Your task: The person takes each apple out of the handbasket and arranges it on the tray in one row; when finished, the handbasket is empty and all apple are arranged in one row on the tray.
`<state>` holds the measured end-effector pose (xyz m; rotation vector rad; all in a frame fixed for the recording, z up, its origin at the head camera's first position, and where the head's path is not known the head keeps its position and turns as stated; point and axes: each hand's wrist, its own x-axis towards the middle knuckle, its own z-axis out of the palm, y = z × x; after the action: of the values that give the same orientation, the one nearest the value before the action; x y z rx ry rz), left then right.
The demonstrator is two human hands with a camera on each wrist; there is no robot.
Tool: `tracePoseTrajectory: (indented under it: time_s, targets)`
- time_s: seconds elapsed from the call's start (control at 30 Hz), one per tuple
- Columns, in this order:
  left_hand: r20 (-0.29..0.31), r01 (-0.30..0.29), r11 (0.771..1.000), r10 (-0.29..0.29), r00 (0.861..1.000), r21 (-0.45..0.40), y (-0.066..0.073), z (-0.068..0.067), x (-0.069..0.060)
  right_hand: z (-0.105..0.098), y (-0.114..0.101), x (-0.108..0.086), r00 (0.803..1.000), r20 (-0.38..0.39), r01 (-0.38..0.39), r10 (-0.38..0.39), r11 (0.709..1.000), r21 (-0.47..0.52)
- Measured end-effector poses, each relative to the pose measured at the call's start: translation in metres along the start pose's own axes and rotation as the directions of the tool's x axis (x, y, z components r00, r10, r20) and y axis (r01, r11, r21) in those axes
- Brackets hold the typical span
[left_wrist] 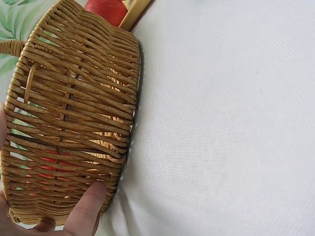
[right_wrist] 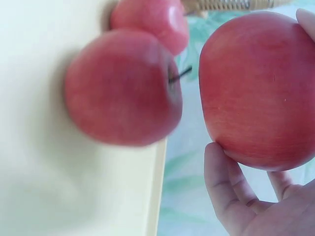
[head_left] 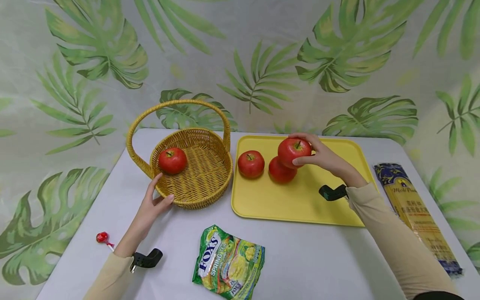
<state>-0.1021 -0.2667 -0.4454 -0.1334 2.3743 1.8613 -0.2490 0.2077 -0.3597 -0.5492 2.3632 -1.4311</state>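
My right hand (head_left: 325, 157) holds a red apple (head_left: 293, 152) by its sides, raised above the yellow tray (head_left: 300, 208). In the right wrist view, this apple (right_wrist: 261, 93) is apart from two others. Two apples lie on the tray: one (head_left: 282, 171) partly hidden below the held apple, another (head_left: 251, 164) to its left. My left hand (head_left: 148, 206) grips the front left of a wicker basket (head_left: 198, 204) with a tall handle. The left wrist view shows fingers (left_wrist: 86, 211) against its woven wall. Inside the basket, on the left, sits one apple (head_left: 172, 161).
A green Fox's candy bag (head_left: 230, 264) lies at the front middle. A red lollipop (head_left: 102, 237) is beside my left forearm. At the right edge of the white table (head_left: 300, 258) lies a spaghetti pack (head_left: 416, 212). A leaf-patterned cloth (head_left: 262, 62) hangs behind.
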Motion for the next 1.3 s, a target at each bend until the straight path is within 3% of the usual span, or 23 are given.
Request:
tracePoseTrajectory:
  time_s: [0.43,0.6,0.87,1.3]
  targets:
    - [-0.003,0.001,1.0,-0.001,1.0,-0.012,0.002,0.001,0.0,-0.026,0.029,-0.024,0.998,-0.041,-0.051,0.048,0.996,-0.067]
    - [-0.009,0.004,1.0,-0.004,1.0,-0.007,0.002,0.0,0.0,-0.026,0.048,-0.029,0.994,-0.048,-0.103,0.099,0.991,-0.088]
    - [-0.005,0.006,1.0,-0.006,1.0,-0.021,0.004,0.001,0.0,-0.022,0.073,-0.03,0.993,-0.024,-0.121,0.119,0.984,-0.13]
    - [-0.011,0.0,1.0,0.0,1.0,-0.021,0.003,0.001,0.0,-0.021,0.08,-0.03,0.992,0.002,-0.124,0.126,0.98,-0.156]
